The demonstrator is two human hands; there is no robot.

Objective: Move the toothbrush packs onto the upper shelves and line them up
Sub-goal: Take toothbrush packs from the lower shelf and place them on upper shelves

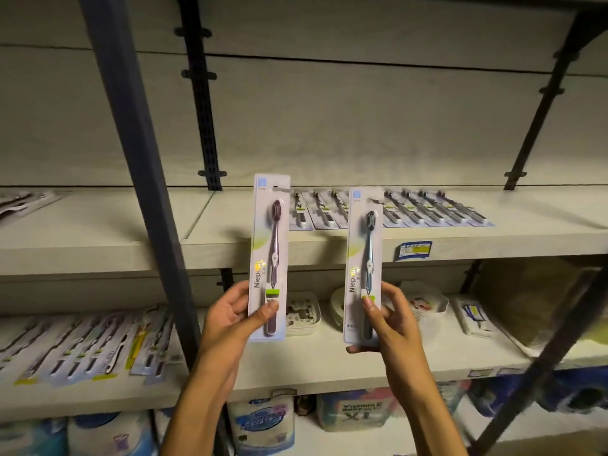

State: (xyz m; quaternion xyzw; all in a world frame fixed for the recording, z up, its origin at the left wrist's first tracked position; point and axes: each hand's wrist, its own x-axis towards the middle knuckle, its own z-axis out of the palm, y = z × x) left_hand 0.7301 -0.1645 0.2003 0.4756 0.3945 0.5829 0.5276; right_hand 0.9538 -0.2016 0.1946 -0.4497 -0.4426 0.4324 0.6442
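My left hand [230, 319] grips the lower end of an upright toothbrush pack with a purple brush [269, 245]. My right hand [386, 319] holds a second upright pack with a grey-blue brush [365, 258] by its lower part. Both packs stand in front of the upper shelf [329, 248]. On that shelf several toothbrush packs [427, 210] lie flat in a row, side by side, partly hidden behind the two held packs. More toothbrush packs [88, 350] lie on the lower shelf at the left.
A dark metal upright [144, 179] crosses the view left of my hands. White soap dishes [302, 312] and small boxes [473, 315] sit on the lower shelf behind my hands. Tissue packs [263, 422] fill the bottom level. A blue price tag [414, 250] hangs on the upper shelf's edge.
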